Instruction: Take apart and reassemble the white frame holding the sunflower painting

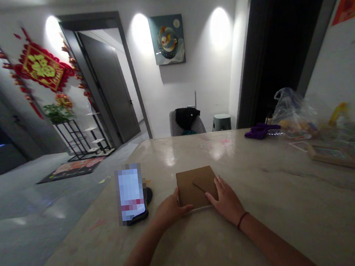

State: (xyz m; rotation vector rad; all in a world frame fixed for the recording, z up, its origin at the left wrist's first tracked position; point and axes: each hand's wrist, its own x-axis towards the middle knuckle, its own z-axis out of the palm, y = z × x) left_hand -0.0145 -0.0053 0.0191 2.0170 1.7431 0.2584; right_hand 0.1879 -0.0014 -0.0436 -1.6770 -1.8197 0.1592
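A flat brown cardboard board (192, 186) with a folded triangular flap lies on the pale stone table (206, 239) in front of me. My left hand (169, 210) grips its near left corner, thumb on top and fingers curled round the edge. My right hand (226, 198) lies flat on its right side, fingers stretched out over the flap. A thin dark band circles my right wrist.
A phone (132, 195) stands propped at the table's left edge. At the far right lie a purple cloth (260, 131), a clear plastic bag (291, 111) and a wooden frame (330, 155) among clutter. A chair (186, 121) with dark clothing stands beyond the table.
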